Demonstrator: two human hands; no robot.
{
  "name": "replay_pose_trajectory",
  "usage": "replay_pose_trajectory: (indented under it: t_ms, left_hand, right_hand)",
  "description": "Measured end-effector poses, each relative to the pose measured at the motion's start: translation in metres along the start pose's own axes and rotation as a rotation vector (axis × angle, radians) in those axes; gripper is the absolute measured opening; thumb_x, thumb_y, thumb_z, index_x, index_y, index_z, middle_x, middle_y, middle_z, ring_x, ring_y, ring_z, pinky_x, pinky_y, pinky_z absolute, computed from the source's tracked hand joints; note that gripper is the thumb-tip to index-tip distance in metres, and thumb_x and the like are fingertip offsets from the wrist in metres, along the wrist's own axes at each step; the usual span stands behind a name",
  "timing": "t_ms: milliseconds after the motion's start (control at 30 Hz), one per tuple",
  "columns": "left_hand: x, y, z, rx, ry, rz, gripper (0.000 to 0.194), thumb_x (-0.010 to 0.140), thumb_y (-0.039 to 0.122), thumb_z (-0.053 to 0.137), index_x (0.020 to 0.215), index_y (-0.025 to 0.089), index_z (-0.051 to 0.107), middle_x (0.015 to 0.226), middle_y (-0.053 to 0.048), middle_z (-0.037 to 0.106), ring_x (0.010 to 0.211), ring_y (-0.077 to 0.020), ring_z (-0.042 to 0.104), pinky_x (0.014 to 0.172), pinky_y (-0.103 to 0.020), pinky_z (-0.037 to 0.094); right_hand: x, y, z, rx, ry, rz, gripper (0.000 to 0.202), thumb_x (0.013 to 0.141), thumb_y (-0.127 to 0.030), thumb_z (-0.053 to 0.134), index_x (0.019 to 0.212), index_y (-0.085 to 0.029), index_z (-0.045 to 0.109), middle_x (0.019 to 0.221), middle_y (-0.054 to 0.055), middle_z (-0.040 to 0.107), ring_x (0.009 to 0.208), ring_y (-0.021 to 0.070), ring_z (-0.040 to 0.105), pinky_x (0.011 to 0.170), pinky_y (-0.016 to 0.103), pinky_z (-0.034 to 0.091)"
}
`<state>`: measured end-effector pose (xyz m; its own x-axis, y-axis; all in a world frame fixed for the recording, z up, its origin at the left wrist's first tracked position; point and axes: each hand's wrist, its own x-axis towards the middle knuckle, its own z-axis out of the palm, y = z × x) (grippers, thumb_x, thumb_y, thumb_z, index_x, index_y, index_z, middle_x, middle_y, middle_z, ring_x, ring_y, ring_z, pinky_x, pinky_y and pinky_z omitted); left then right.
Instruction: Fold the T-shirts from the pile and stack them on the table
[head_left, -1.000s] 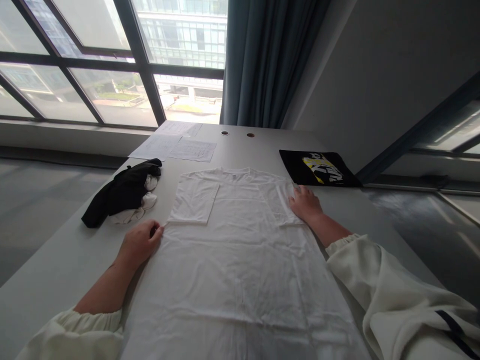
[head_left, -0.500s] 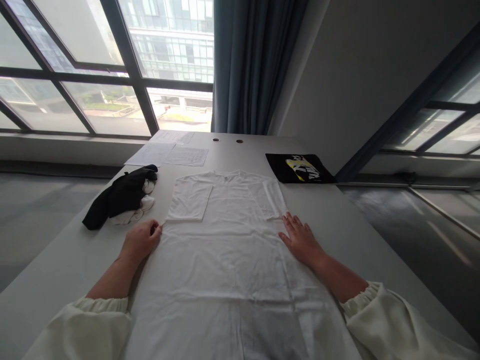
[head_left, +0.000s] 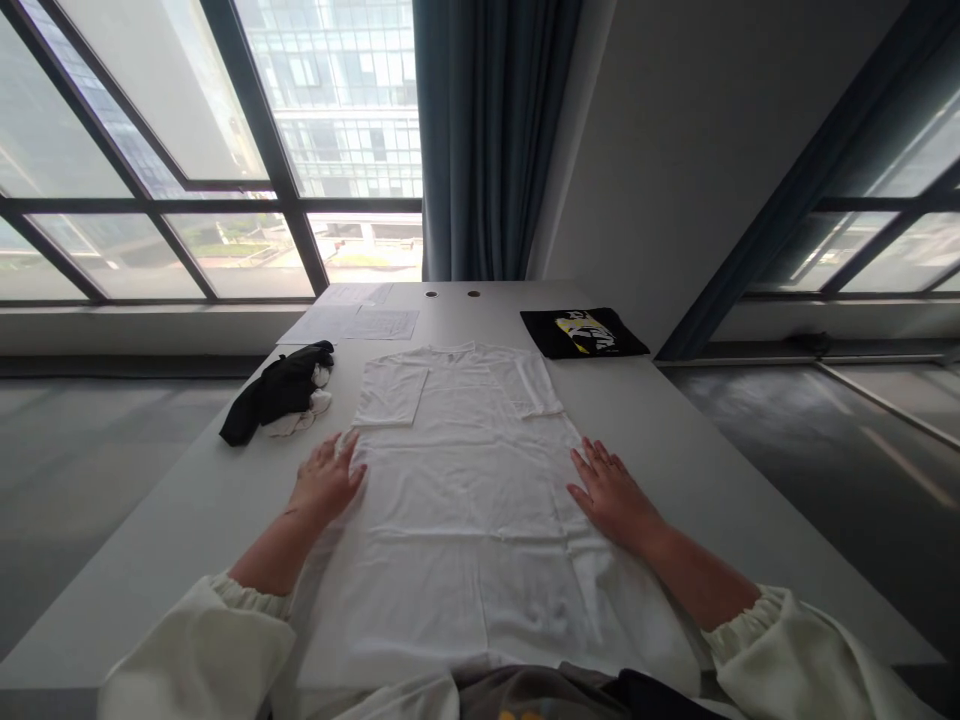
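Note:
A white T-shirt lies spread on the white table, its collar toward the far end and both sleeves folded inward over the body. My left hand rests on the shirt's left side, just below the left sleeve, with fingers apart. On the opposite side, my right hand lies flat along the right edge below the right sleeve, its fingers stretched out. Faint creases run across the cloth. The hem reaches the table's near edge, in front of my body.
Left of the shirt is a crumpled black and pale garment. A folded black garment with a yellow and white print lies at the far right. Papers lie at the back left, near two round holes in the white table.
My left hand has let go of the shirt's left edge, opened and moved right onto the cloth. My right hand has slid slightly nearer along the right side. The view has tilted up.

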<state>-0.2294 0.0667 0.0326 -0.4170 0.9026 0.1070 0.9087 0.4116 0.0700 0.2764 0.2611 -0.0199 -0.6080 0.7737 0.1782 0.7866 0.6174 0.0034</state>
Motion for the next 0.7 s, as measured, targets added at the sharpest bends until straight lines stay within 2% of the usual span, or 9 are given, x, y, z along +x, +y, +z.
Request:
replay_pose_trajectory:
  t_ms: [67,133,267,367,467,567,700]
  left_hand:
    - [-0.023,0.015,0.007,-0.026,-0.033,0.169,0.062,0.1,0.047,0.048,0.159,0.026,0.051,0.17,-0.014,0.039,0.155,-0.0372,0.038,0.122,-0.052,0.036]
    - [-0.044,0.025,0.017,-0.046,-0.078,0.22,0.061,0.101,0.048,0.047,0.158,0.027,0.054,0.17,-0.013,0.039,0.158,-0.0382,0.033,0.125,-0.053,0.031]
    - [-0.076,0.024,0.028,-0.047,-0.087,0.166,0.061,0.105,0.049,0.04,0.162,0.028,0.048,0.173,-0.011,0.034,0.161,-0.0353,0.027,0.128,-0.053,0.024]
    - [-0.096,0.014,0.028,-0.033,-0.099,0.11,0.062,0.106,0.05,0.037,0.163,0.03,0.045,0.174,-0.009,0.032,0.162,-0.0327,0.025,0.128,-0.052,0.023]
    - [-0.118,0.01,0.026,-0.009,-0.106,0.026,0.063,0.105,0.049,0.038,0.164,0.026,0.043,0.174,-0.013,0.032,0.161,-0.0353,0.026,0.128,-0.055,0.024]
    - [-0.139,0.019,0.03,-0.004,-0.078,0.002,0.065,0.105,0.048,0.039,0.164,0.02,0.044,0.173,-0.018,0.031,0.161,-0.0374,0.025,0.128,-0.057,0.023]
    - [-0.153,0.042,0.037,-0.061,-0.018,0.111,0.063,0.106,0.048,0.037,0.163,0.021,0.046,0.173,-0.017,0.03,0.162,-0.0362,0.023,0.128,-0.058,0.023]
  right_hand:
    - [-0.012,-0.014,0.003,0.037,0.066,-0.075,0.071,0.104,-0.047,0.045,0.165,-0.011,0.038,0.172,0.021,0.03,0.161,0.0376,0.024,0.127,0.059,0.032]
    - [-0.023,-0.029,0.007,0.068,0.063,-0.123,0.073,0.105,-0.047,0.045,0.165,-0.007,0.037,0.171,0.024,0.03,0.16,0.0373,0.028,0.126,0.057,0.035]
    - [-0.039,-0.048,0.006,0.088,-0.012,-0.144,0.068,0.106,-0.046,0.043,0.164,-0.011,0.041,0.171,0.022,0.031,0.158,0.0363,0.034,0.126,0.056,0.035]
    - [-0.047,-0.047,-0.003,0.097,-0.027,-0.144,0.063,0.107,-0.043,0.043,0.165,-0.017,0.042,0.171,0.018,0.031,0.158,0.0354,0.035,0.126,0.056,0.033]
    - [-0.056,-0.046,-0.012,0.087,-0.054,-0.125,0.063,0.107,-0.043,0.043,0.165,-0.017,0.042,0.171,0.019,0.029,0.157,0.0377,0.034,0.125,0.058,0.035]
    - [-0.066,-0.057,-0.017,0.067,-0.035,-0.101,0.064,0.107,-0.045,0.044,0.165,-0.016,0.042,0.172,0.02,0.023,0.159,0.0407,0.029,0.124,0.061,0.034]
    - [-0.074,-0.085,-0.022,0.099,-0.022,-0.147,0.066,0.107,-0.048,0.045,0.168,-0.023,0.036,0.175,0.015,0.017,0.162,0.0389,0.02,0.127,0.061,0.029]
